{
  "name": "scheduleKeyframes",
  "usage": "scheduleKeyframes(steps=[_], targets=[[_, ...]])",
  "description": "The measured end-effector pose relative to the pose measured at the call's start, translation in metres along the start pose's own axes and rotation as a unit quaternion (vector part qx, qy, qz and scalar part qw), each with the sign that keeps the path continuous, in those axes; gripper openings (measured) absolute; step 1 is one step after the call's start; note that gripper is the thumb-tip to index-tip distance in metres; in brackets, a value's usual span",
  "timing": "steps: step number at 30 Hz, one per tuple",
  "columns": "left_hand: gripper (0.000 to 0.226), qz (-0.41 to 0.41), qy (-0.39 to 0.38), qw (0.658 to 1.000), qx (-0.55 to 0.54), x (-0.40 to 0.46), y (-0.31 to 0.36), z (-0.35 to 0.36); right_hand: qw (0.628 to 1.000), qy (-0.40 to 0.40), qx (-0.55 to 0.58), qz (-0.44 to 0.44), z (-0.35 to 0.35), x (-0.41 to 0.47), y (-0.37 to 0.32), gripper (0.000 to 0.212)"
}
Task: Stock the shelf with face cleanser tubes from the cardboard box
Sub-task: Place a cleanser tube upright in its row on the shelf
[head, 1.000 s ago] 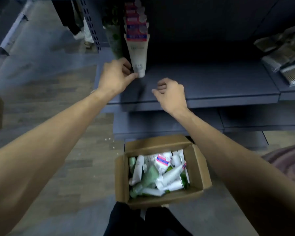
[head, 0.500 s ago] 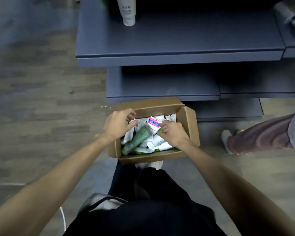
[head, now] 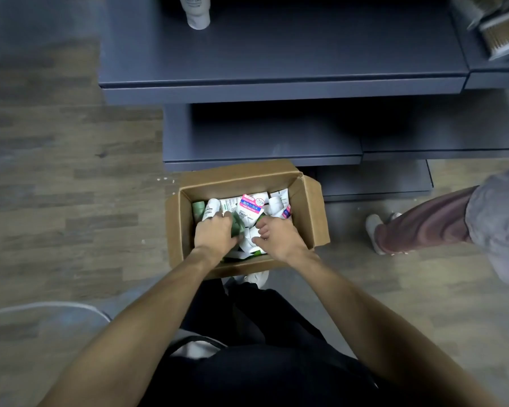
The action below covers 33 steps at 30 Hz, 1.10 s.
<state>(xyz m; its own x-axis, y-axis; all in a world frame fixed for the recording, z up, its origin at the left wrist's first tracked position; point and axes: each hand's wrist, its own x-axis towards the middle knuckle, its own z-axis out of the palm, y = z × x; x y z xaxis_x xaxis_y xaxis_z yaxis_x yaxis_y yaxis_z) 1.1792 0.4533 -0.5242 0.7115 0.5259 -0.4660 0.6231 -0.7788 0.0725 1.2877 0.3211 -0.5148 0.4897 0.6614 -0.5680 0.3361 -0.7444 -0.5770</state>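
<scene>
Face cleanser tubes [head: 241, 218] lie jumbled in the open cardboard box [head: 313, 212] on the wooden floor [head: 71, 171], just in front of the lowest board of the dark blue shelf [head: 276, 83]. White, green and pink-labelled tubes are heaped across one another, none upright. Both hands are down inside the box. The left hand [head: 215, 235] sits at the left of the pile with its fingers [head: 210, 220] curled round a green tube [head: 237, 227], knuckles up. The right hand [head: 276, 237] is just beside it, over the white tubes; its fingers [head: 262, 230] are bent and spread a little, touching the heap, but whether they clamp anything I cannot tell. One pale tube [head: 197, 13] stands cap down on the top shelf board, near its left end, well apart from the box. At the far right of that board lie some packets [head: 500, 33], too blurred to read. Another person's leg [head: 423, 224] and pale shoe [head: 375, 230] stand on the floor to the right of the box.
</scene>
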Motion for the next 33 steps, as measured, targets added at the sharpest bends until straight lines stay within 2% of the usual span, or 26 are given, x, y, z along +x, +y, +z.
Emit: scheduleKeyframes(steps=[3, 5, 8, 11, 14, 17, 20, 23, 25, 28, 33], targets=[[0.046, -0.019, 0.005, 1.000, 0.015, 0.005, 0.008, -0.003, 1.000, -0.002, 0.007, 0.008, 0.004, -0.003, 0.006, 0.032], [0.034, -0.044, 0.005, 0.999, -0.011, 0.008, 0.007, -0.011, 1.000, -0.004, 0.006, 0.013, 0.005, -0.003, 0.010, 0.030], [0.015, -0.084, -0.001, 0.990, -0.117, 0.011, -0.010, -0.023, 1.000, -0.014, -0.001, 0.023, 0.007, -0.002, 0.013, 0.026], [0.006, -0.076, -0.003, 0.970, -0.233, 0.015, -0.031, -0.027, 0.999, -0.018, 0.004, 0.026, 0.009, 0.003, 0.011, 0.027], [0.013, -0.041, 0.016, 0.953, -0.300, 0.014, -0.041, -0.037, 1.000, -0.017, 0.012, 0.022, 0.008, 0.008, 0.002, 0.030], [0.007, -0.009, 0.032, 0.939, -0.343, 0.017, -0.045, -0.051, 0.999, -0.016, 0.020, 0.023, 0.006, 0.016, -0.007, 0.036], [0.011, 0.036, 0.055, 0.924, -0.378, 0.018, -0.045, -0.073, 1.000, -0.013, 0.009, 0.014, 0.001, 0.024, -0.016, 0.038], [0.024, 0.072, 0.070, 0.892, -0.440, 0.015, -0.043, -0.100, 0.999, 0.007, 0.049, -0.013, -0.008, 0.024, -0.029, 0.056], [0.028, 0.096, 0.075, 0.876, -0.467, 0.015, -0.044, -0.118, 0.997, 0.023, 0.065, -0.042, -0.015, 0.025, -0.040, 0.049], [0.019, 0.116, 0.101, 0.859, -0.489, 0.013, -0.051, -0.146, 0.991, 0.066, 0.081, -0.080, -0.030, 0.029, -0.065, 0.036], [0.020, 0.148, 0.153, 0.835, -0.508, 0.006, -0.073, -0.211, 0.975, 0.120, 0.126, -0.139, -0.066, 0.035, -0.120, 0.028]])
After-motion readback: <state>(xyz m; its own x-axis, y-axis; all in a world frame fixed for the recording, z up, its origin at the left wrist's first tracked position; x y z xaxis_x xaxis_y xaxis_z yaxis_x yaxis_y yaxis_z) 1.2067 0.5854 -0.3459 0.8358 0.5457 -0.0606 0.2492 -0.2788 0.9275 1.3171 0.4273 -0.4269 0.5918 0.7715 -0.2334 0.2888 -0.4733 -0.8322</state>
